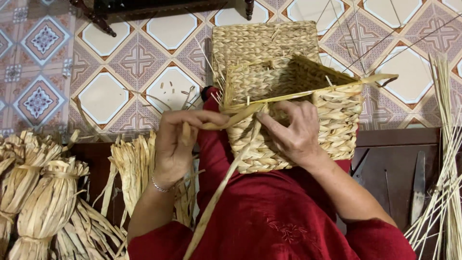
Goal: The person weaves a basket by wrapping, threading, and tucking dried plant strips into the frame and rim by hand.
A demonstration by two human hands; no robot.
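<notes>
Person wears dark red garment (269, 212) with tone-on-tone floral embroidery on the fabric; sleeves pushed up above elbows; thin silver bracelet (160, 187) on left wrist; hands bare.

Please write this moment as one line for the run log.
left hand: pinches straw strand | right hand: presses woven basket | basket: on lap

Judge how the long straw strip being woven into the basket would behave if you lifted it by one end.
The strip probably flops: it bends sharply where the left hand pinches it. It looks thin and dry, so likely very light. It may crease or split at the basket rim.
</notes>
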